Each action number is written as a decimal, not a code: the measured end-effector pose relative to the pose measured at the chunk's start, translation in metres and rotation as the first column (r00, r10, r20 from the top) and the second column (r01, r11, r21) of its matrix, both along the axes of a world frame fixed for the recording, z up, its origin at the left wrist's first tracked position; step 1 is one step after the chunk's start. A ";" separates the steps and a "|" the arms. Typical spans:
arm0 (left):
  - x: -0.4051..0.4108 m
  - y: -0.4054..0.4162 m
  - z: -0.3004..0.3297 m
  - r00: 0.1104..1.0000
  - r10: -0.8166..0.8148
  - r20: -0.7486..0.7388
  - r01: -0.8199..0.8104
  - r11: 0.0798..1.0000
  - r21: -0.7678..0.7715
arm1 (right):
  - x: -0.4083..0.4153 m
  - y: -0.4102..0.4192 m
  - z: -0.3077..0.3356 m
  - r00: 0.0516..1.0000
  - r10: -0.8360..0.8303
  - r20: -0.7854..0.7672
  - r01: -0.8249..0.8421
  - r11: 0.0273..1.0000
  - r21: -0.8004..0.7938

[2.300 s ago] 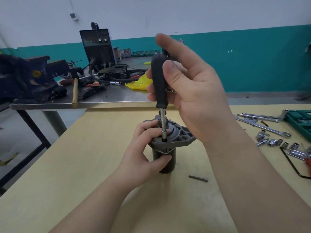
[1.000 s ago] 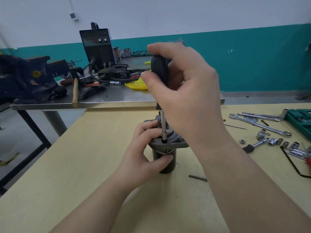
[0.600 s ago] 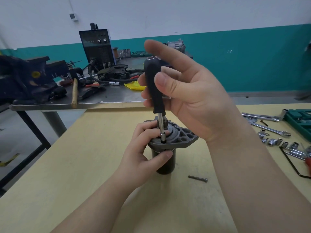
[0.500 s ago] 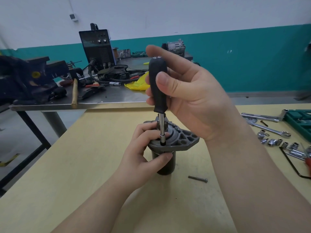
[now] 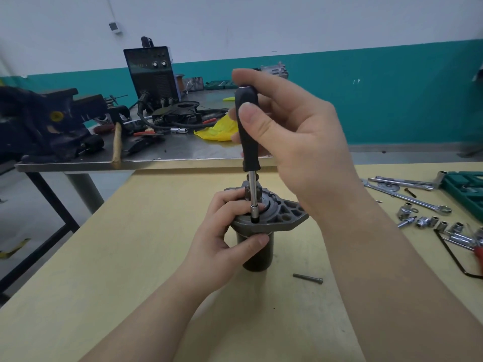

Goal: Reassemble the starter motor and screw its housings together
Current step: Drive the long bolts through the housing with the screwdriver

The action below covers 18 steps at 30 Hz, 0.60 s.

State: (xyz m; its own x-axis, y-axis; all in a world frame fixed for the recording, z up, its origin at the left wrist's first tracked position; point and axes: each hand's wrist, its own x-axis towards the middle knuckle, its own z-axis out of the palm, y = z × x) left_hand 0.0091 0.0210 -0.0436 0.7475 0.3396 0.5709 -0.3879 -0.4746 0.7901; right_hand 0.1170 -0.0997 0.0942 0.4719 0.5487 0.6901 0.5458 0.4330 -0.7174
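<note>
The starter motor (image 5: 261, 254) stands upright on the wooden table, a dark cylinder topped by a grey flanged housing (image 5: 285, 214). My left hand (image 5: 224, 231) grips the housing rim and the cylinder just under it. My right hand (image 5: 292, 137) holds the black handle of a screwdriver (image 5: 248, 131) between thumb and fingers. The driver stands vertical, its steel shaft and socket tip (image 5: 254, 218) set on the housing's near edge. A loose bolt (image 5: 308, 278) lies on the table to the right of the motor.
Wrenches (image 5: 407, 197), several sockets (image 5: 428, 222) and a green tool case (image 5: 467, 189) lie at the right. A black cable loop (image 5: 454, 259) lies near the right edge. Behind stands a steel bench (image 5: 167, 152) with a vise (image 5: 47, 121), hammer (image 5: 117, 142), welder (image 5: 151, 74) and yellow cloth (image 5: 218, 131).
My right hand has kept turning the screwdriver handle, regripping it between twists. The driver tip stays on the same spot of the housing. My left hand has not moved.
</note>
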 end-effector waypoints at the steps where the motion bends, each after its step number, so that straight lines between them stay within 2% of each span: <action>1: 0.000 0.000 0.001 1.000 0.000 0.000 0.000 1.000 0.000 | 0.001 -0.002 0.001 1.000 0.000 0.012 0.000 1.000 -0.016; 4: 0.000 -0.001 0.001 1.000 0.006 0.000 -0.006 1.000 0.009 | 0.002 -0.002 0.001 0.960 -0.220 0.174 0.224 0.975 -0.002; 7: -0.001 -0.002 -0.001 1.000 0.009 0.000 -0.009 1.000 0.002 | -0.006 0.004 -0.002 0.832 -0.462 0.308 0.463 0.883 0.076; 9: -0.001 -0.002 -0.001 1.000 0.014 -0.014 -0.014 1.000 -0.009 | -0.010 0.007 -0.004 0.771 -0.539 0.341 0.534 0.837 0.115; 11: 0.000 -0.001 -0.002 1.000 0.014 -0.007 -0.014 1.000 -0.009 | -0.008 0.007 -0.003 0.850 -0.439 0.290 0.440 0.895 0.066; 13: 0.001 0.000 -0.002 1.000 0.021 0.003 -0.021 1.000 0.003 | -0.003 0.004 0.002 0.966 -0.215 0.142 0.221 0.975 -0.022; 14: 0.001 0.000 -0.002 1.000 0.024 0.004 -0.024 1.000 0.010 | 0.000 0.002 0.003 0.991 -0.114 0.065 0.117 0.992 -0.040; 16: 0.001 0.000 -0.001 1.000 0.027 0.003 -0.027 0.999 0.017 | 0.004 -0.004 0.005 0.999 0.037 -0.038 -0.039 0.998 -0.047; 18: 0.002 0.000 -0.001 1.000 0.026 0.006 -0.027 0.999 0.022 | 0.007 -0.008 0.005 0.989 0.133 -0.065 -0.137 0.988 -0.073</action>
State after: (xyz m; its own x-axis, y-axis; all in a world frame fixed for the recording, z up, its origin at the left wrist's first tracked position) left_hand 0.0106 0.0209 -0.0448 0.7353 0.3465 0.5825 -0.3792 -0.5021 0.7772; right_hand 0.1240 -0.1072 0.0992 0.4290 0.6604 0.6163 0.4410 0.4424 -0.7809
